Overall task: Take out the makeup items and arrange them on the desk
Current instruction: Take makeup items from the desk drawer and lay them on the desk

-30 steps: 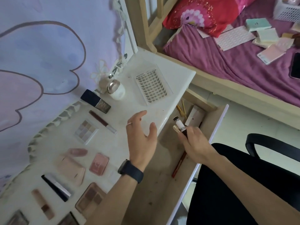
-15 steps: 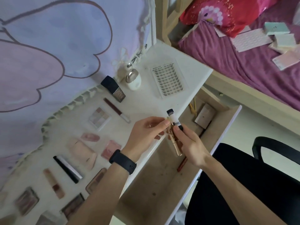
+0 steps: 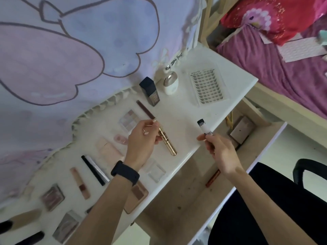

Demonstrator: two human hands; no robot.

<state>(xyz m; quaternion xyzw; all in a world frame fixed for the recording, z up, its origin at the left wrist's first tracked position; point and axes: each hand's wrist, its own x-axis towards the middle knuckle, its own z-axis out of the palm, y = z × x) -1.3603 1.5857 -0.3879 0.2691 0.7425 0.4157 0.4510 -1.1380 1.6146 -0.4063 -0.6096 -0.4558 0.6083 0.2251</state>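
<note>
Left hand (image 3: 141, 144) is lowering toward the surface (image 3: 185, 112), fingers pinching the gold tube (image 3: 169, 144) by its upper half; probably best to be laying it flat in the bare gap, parallel to the row. Right hand (image 3: 221, 152) is hovering at the surface edge above the drawer (image 3: 177, 200), fingers pinching the white tube (image 3: 203, 127), cap up.

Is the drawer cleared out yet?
No: a red pencil and a small grey box lie in the open drawer.
</note>
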